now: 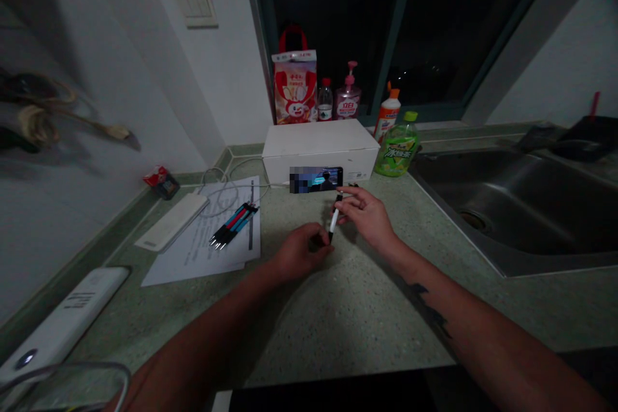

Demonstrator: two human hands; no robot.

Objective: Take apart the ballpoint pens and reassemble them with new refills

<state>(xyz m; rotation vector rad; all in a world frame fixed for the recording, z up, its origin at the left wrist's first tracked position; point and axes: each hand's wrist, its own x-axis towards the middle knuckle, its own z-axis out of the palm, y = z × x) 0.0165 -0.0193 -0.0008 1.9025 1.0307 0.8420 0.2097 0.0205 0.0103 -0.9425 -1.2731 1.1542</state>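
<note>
My right hand (367,214) pinches a slim white and black pen (334,217) near its upper end, above the green speckled counter (357,309). My left hand (302,254) is closed around the pen's lower black tip. Both hands meet in front of a phone (316,179) that leans, screen lit, against a white box (319,147). A bunch of several coloured pens (234,225) lies on white paper sheets (203,251) to the left of my hands.
A steel sink (512,206) fills the right side. Behind the box stand a red bag (295,87), bottles (347,100) and a green bottle (398,145). White power banks (171,222) (62,322) and a cable lie at left. A tiled wall borders the left.
</note>
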